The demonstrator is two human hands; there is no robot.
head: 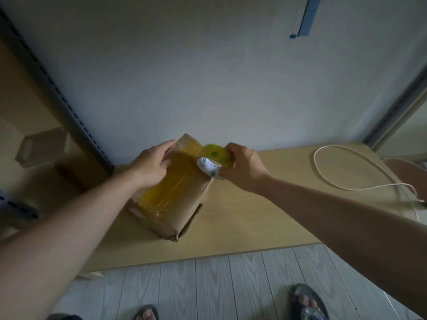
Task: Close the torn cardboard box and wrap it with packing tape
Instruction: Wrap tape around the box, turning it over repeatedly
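- on the left side, what was there?
- a grey shelf post (pixel 57 93) and a small carton (pixel 44 146) on the shelf behind it. both were well apart from the work.
- and the left hand (pixel 152 165)?
- it lay on top of the cardboard box (pixel 180 211), at the far left part. the fingers were almost straight and pressed down. they curled round nothing.
- where was the box?
- on the wooden table (pixel 254 227), near the wall, turned a little. a wide yellow band of tape (pixel 171 183) covered its top already, and torn edges showed at the near corner.
- then the tape roll (pixel 215 160)?
- it was just beside the far right edge of the box, with a short piece of tape running from it to the top. the right hand (pixel 245 169) gripped it, the fingers over the outside and the thumb at the white core.
- how to do this step well, you think?
- i think the left hand should press firmly so the box does not slide, and the right hand should pull the tape tight and low over the edge, so that no wrinkle comes.
- anything more on the right?
- a white cable (pixel 346 174) lay in a loop, well apart from the box.
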